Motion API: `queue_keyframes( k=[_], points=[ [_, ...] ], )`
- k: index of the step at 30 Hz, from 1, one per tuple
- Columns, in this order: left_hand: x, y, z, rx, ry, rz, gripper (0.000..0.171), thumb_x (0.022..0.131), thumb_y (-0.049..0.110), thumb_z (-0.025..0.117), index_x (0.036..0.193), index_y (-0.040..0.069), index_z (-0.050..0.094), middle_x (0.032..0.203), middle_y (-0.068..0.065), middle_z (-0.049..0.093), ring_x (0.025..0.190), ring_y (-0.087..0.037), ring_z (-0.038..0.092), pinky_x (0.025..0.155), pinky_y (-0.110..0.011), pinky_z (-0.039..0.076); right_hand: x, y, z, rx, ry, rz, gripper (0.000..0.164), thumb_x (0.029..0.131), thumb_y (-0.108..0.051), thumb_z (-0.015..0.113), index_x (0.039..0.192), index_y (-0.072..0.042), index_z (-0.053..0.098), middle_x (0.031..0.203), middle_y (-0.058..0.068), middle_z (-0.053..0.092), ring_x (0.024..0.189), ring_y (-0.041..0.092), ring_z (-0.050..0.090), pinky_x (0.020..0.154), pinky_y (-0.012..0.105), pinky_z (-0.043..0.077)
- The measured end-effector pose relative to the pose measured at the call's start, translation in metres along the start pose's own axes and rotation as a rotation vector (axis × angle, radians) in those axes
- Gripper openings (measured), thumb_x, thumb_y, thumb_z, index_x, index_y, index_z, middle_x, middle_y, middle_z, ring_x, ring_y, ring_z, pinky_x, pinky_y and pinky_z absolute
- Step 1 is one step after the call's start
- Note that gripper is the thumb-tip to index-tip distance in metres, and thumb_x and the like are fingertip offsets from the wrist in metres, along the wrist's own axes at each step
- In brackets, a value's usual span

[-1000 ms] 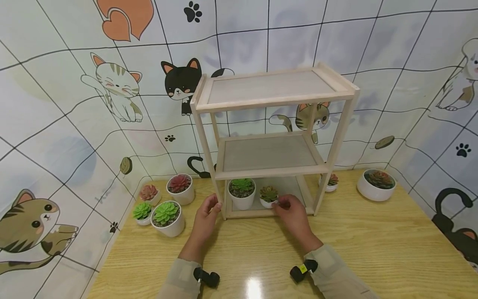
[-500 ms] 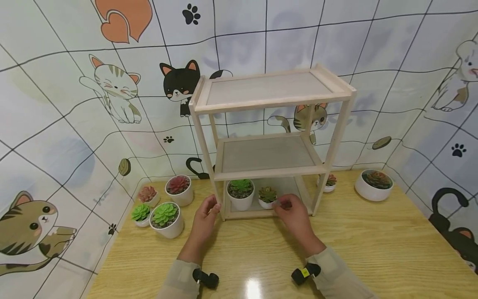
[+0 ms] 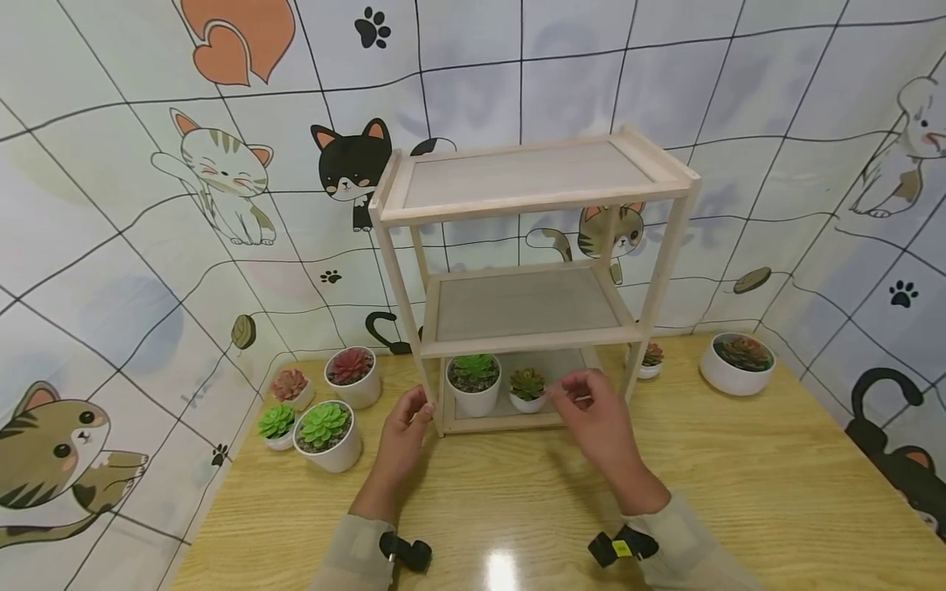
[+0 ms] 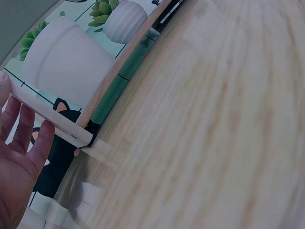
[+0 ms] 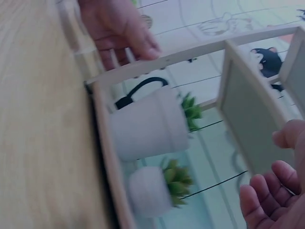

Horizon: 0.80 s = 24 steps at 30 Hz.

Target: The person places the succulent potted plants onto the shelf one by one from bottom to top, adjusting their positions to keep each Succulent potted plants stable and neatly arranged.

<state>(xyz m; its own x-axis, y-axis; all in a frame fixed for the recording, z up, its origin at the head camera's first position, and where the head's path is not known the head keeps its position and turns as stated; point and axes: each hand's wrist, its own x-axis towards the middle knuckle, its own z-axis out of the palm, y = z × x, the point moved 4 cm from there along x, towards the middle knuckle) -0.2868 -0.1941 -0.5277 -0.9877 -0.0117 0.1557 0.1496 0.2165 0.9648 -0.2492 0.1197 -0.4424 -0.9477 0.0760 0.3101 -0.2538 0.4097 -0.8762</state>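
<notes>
A three-tier wooden shelf [image 3: 532,305] stands on the table. On its bottom tier are a larger white pot with a green succulent [image 3: 475,398] at the left and a small white pot with a green-brown succulent [image 3: 528,391] beside it. My left hand [image 3: 403,437] holds the shelf's front left leg [image 4: 52,117] low down, thumb on one side and fingers on the other. Just right of the small pot is my right hand [image 3: 600,425]. Its fingers are loosely bent, and the right wrist view shows them apart from both pots, with nothing held.
Left of the shelf stand several potted succulents: a dark red one [image 3: 352,379], a pink one [image 3: 292,389], a small green one [image 3: 277,425] and a bigger green one [image 3: 328,435]. A wide white pot [image 3: 737,365] and a small reddish succulent [image 3: 650,359] stand to the right.
My right hand has let go of the small potted succulent and moved slightly up and right. The pot stays on the bottom tier. My left hand keeps its place on the leg.
</notes>
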Motion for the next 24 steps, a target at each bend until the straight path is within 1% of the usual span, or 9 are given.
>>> queue_keyframes(
  k=[3, 6, 8, 13, 14, 17, 21, 24],
  points=[
    [0.0, 0.0, 0.0, -0.008, -0.001, -0.007, 0.037, 0.108, 0.026, 0.056, 0.142, 0.01, 0.057, 0.139, -0.019, 0.063, 0.136, -0.031, 0.055, 0.113, -0.053, 0.047, -0.001, -0.011, -0.013, 0.011, 0.058, -0.024, 0.021, 0.102, -0.023, 0.069, 0.113, -0.005, 0.066, 0.104, 0.008, 0.068, 0.091, 0.007, 0.061, 0.079, 0.018, 0.051],
    [0.0, -0.001, 0.0, -0.01, -0.002, -0.012, 0.037, 0.108, 0.025, 0.056, 0.142, 0.01, 0.057, 0.14, -0.019, 0.063, 0.137, -0.031, 0.055, 0.113, -0.053, 0.047, -0.001, -0.018, -0.026, 0.034, 0.134, -0.048, 0.019, 0.102, -0.019, 0.068, 0.113, -0.004, 0.066, 0.102, 0.002, 0.067, 0.09, 0.003, 0.061, 0.078, 0.015, 0.05],
    [0.0, -0.001, 0.0, -0.008, -0.001, -0.012, 0.037, 0.108, 0.025, 0.057, 0.142, 0.01, 0.057, 0.139, -0.019, 0.063, 0.137, -0.031, 0.055, 0.113, -0.053, 0.047, 0.001, -0.021, -0.036, 0.043, 0.195, -0.072, 0.017, 0.101, -0.016, 0.069, 0.111, -0.003, 0.067, 0.099, -0.005, 0.065, 0.087, 0.002, 0.061, 0.077, 0.013, 0.049],
    [0.0, 0.0, -0.001, -0.005, -0.002, -0.01, 0.037, 0.108, 0.025, 0.057, 0.142, 0.01, 0.057, 0.138, -0.016, 0.064, 0.137, -0.032, 0.055, 0.113, -0.053, 0.047, 0.008, -0.022, -0.064, 0.075, 0.368, -0.148, 0.012, 0.097, -0.005, 0.069, 0.105, 0.004, 0.068, 0.09, -0.016, 0.062, 0.08, -0.001, 0.06, 0.072, 0.01, 0.047],
    [0.0, 0.0, -0.001, -0.009, -0.003, -0.01, 0.037, 0.108, 0.025, 0.057, 0.142, 0.009, 0.057, 0.138, -0.016, 0.064, 0.137, -0.032, 0.055, 0.113, -0.053, 0.047, 0.01, -0.02, -0.069, 0.079, 0.401, -0.157, 0.012, 0.097, -0.004, 0.069, 0.104, 0.006, 0.068, 0.089, -0.017, 0.062, 0.078, -0.002, 0.06, 0.071, 0.01, 0.048],
    [0.001, -0.001, -0.001, -0.013, -0.004, -0.014, 0.037, 0.108, 0.025, 0.057, 0.142, 0.01, 0.057, 0.138, -0.016, 0.064, 0.138, -0.032, 0.055, 0.113, -0.053, 0.047, 0.015, -0.013, -0.086, 0.057, 0.482, -0.163, 0.014, 0.097, -0.005, 0.069, 0.105, 0.007, 0.068, 0.091, -0.019, 0.061, 0.083, -0.004, 0.06, 0.074, 0.011, 0.047],
    [0.001, -0.003, -0.001, -0.015, -0.008, -0.012, 0.038, 0.108, 0.025, 0.058, 0.142, 0.01, 0.057, 0.139, -0.017, 0.064, 0.139, -0.032, 0.054, 0.114, -0.055, 0.046, 0.023, 0.004, -0.107, -0.001, 0.56, -0.125, 0.022, 0.099, -0.012, 0.068, 0.112, 0.005, 0.067, 0.098, -0.021, 0.056, 0.093, -0.005, 0.056, 0.081, 0.014, 0.044],
    [0.001, -0.004, -0.001, -0.019, -0.013, -0.013, 0.039, 0.108, 0.026, 0.058, 0.143, 0.01, 0.056, 0.141, -0.017, 0.063, 0.14, -0.032, 0.054, 0.114, -0.054, 0.046, 0.028, 0.02, -0.122, -0.034, 0.607, -0.084, 0.03, 0.1, -0.018, 0.068, 0.12, 0.004, 0.066, 0.102, -0.026, 0.052, 0.097, -0.006, 0.055, 0.085, 0.014, 0.042]
  ],
)
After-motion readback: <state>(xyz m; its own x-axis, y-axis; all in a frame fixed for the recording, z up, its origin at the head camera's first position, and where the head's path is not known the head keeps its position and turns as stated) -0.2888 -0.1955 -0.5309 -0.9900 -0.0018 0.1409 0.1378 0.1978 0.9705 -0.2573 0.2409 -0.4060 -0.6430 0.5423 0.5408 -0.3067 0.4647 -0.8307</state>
